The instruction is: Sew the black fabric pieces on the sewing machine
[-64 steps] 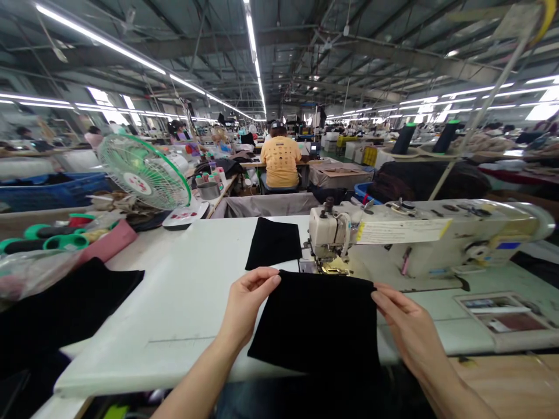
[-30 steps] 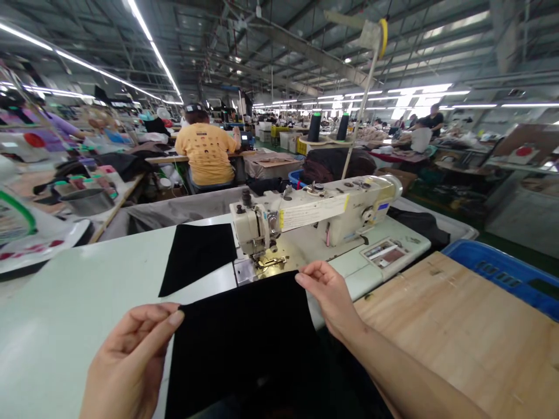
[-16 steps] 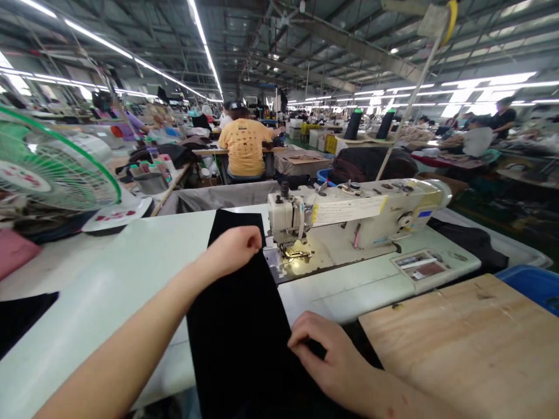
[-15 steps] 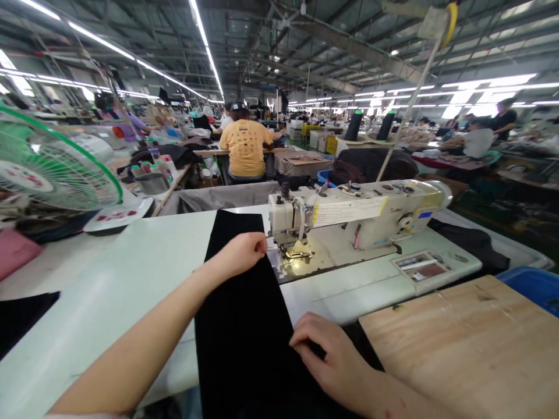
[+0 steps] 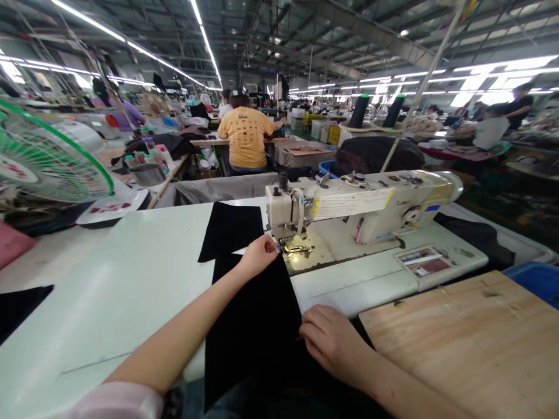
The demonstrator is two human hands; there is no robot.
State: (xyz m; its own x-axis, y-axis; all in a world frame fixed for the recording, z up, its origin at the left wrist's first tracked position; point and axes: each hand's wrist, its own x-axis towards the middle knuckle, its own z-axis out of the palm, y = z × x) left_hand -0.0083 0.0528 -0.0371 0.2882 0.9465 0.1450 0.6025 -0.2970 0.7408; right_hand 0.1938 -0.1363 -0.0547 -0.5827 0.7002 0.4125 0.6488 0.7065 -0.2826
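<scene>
My left hand is closed in a pinch at the top corner of a black fabric piece, right beside the needle and presser foot of the sewing machine. Its fingertips are partly hidden. Lower down, my right hand is closed on the right edge of the same piece, which hangs over the table's front edge. A second black fabric piece lies flat behind my left wrist, with a thin pale gap showing between the two. The machine's lamp lights the needle plate.
A wooden board lies at the right front, with a blue bin behind it. To the left are a green-rimmed fan and another black piece on the pale tabletop. A person in a yellow shirt sits ahead.
The single black strip now shows as two pieces, one lying behind and one drawn towards me. My left hand has moved slightly right and down to the needle; my right hand has closed further.
</scene>
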